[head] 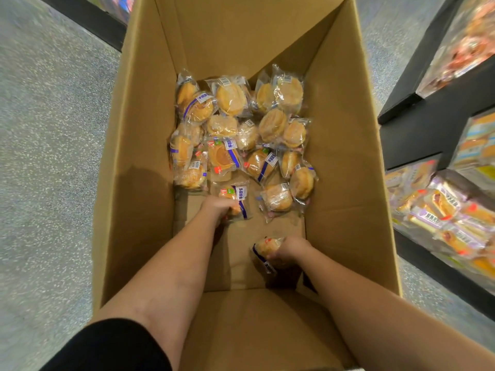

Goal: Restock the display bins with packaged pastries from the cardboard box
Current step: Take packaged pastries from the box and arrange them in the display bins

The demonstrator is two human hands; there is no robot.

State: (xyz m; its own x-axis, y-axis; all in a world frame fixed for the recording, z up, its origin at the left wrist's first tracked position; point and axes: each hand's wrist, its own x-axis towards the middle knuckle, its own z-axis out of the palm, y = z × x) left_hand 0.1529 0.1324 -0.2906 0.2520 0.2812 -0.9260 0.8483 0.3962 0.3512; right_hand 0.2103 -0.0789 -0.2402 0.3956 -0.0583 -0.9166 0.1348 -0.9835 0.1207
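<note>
Both arms reach into the tall brown cardboard box [139,156]. The left hand [218,207] grasps 1 clear-wrapped round golden pastry [237,195] beside the loose pile of wrapped pastries [241,129] on the box floor. The right hand [288,249] grasps another wrapped pastry [263,249], nearer the box's front wall.

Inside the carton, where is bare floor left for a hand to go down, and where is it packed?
Bare cardboard shows on the box floor along the near wall, between the left hand and right hand, each gripping a pastry pack. The far half is crowded with the pastry pile, wall to wall.

Display bins [439,210] blurred, cut off right.
</note>
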